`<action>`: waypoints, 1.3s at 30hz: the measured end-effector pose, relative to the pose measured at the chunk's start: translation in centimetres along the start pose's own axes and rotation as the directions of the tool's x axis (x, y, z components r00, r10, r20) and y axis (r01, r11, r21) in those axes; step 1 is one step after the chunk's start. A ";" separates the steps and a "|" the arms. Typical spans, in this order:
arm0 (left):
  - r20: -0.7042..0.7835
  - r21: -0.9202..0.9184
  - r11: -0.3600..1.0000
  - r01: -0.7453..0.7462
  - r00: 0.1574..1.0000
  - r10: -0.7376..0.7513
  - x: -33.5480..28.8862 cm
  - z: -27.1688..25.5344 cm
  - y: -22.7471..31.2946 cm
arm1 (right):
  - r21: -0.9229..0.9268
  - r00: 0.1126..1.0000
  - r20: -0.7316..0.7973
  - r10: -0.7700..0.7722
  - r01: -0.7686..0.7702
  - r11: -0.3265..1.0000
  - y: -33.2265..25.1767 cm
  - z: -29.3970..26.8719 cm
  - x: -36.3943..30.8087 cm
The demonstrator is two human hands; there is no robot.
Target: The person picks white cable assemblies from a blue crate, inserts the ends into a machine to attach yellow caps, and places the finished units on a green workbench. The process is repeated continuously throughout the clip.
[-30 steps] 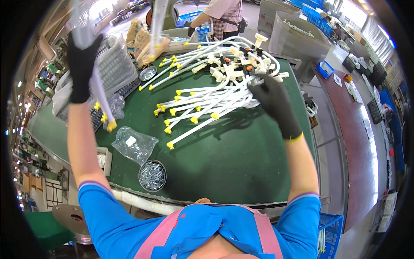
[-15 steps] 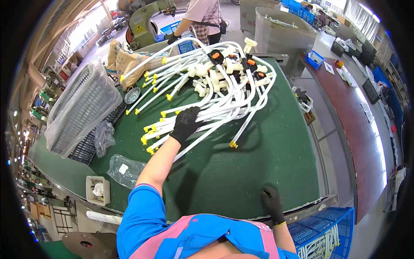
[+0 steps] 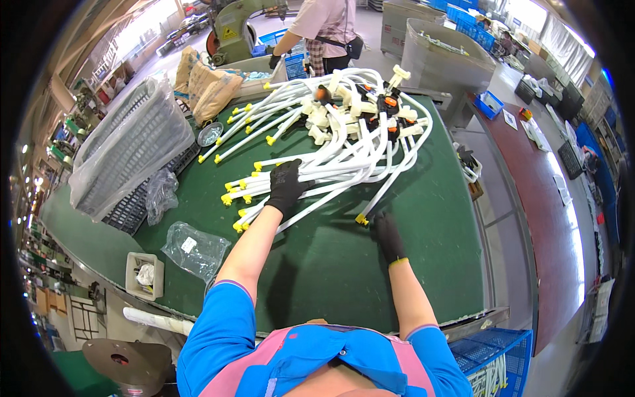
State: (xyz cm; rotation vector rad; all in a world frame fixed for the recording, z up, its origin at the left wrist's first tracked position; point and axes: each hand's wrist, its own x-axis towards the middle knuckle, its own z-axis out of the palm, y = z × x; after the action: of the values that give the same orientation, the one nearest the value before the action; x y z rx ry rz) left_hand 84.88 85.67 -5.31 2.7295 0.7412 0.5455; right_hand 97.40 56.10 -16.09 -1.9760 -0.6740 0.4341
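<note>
A heap of bent white tubes (image 3: pixel 370 173) with yellow end caps lies on the green table top. At their far ends are cream plastic fittings (image 3: pixel 360 109), some with black and orange parts. My left hand (image 3: pixel 286 187), in a black glove, is closed over several tubes near their capped ends; its fingertips are partly hidden. My black-gloved right hand (image 3: pixel 387 237) is just right of one tube's yellow cap (image 3: pixel 362 219). Its fingers look stretched out, slightly blurred, and I see nothing held in them.
Left are a plastic-wrapped grey crate (image 3: pixel 132 145), a clear bag (image 3: pixel 195 248) and a small white bin (image 3: pixel 144 276). A blue basket (image 3: pixel 493 351) with tubes stands below the right edge. Beyond the table, another person (image 3: pixel 327 33) stands near a large grey bin (image 3: pixel 450 63).
My right hand has risen from the table's near edge, forward and left, to the capped tube end. My left hand stays on the tubes. The whole view has shifted slightly.
</note>
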 end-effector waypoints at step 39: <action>-0.320 -0.582 0.812 0.030 0.910 -0.263 -37.3 -16.3 21.2 | 0.790 0.579 0.589 -0.563 -0.267 0.552 -21.0 -6.2 -29.5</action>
State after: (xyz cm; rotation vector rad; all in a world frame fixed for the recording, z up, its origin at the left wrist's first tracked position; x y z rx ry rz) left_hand 57.31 50.67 5.83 2.0058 0.7243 1.0935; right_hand 71.90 41.51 5.97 -0.6491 -0.9668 1.3248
